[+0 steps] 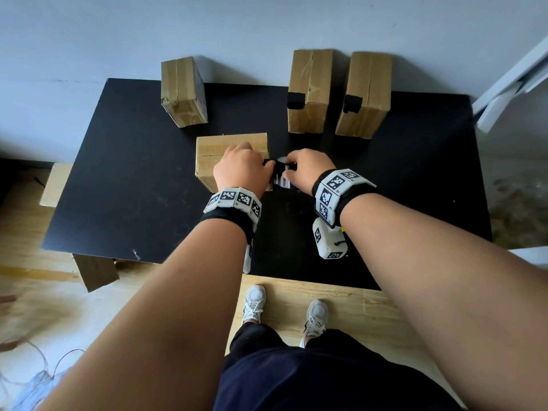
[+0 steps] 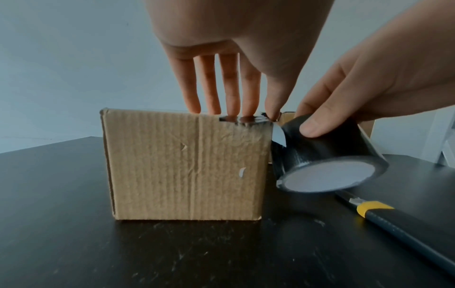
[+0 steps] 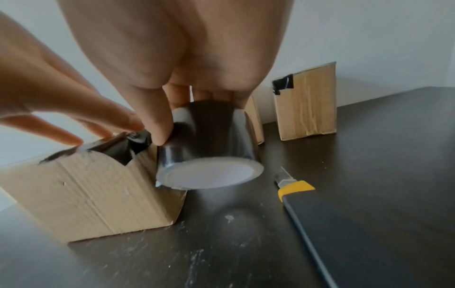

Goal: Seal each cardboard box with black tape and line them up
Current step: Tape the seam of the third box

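Observation:
A cardboard box (image 1: 207,155) stands mid-table on the black table (image 1: 124,188). My left hand (image 1: 240,170) rests on its top; straight fingers (image 2: 232,101) press a strip of black tape (image 2: 243,121) onto the box's (image 2: 182,165) right top corner. My right hand (image 1: 308,170) grips the black tape roll (image 2: 327,154) just right of that corner, thumb (image 2: 312,126) on the roll's side. The strip runs from the roll (image 3: 209,148) to the box (image 3: 93,194). Two boxes with black tape (image 1: 310,90) (image 1: 366,93) stand side by side at the back right. An untaped box (image 1: 182,90) stands back left.
A yellow-and-black utility knife (image 2: 393,224) (image 3: 332,224) lies on the table right of the roll. Cardboard pieces (image 1: 56,185) (image 1: 95,271) stick out under the table's left side. A white frame (image 1: 510,84) leans at the far right. The wall is right behind the table.

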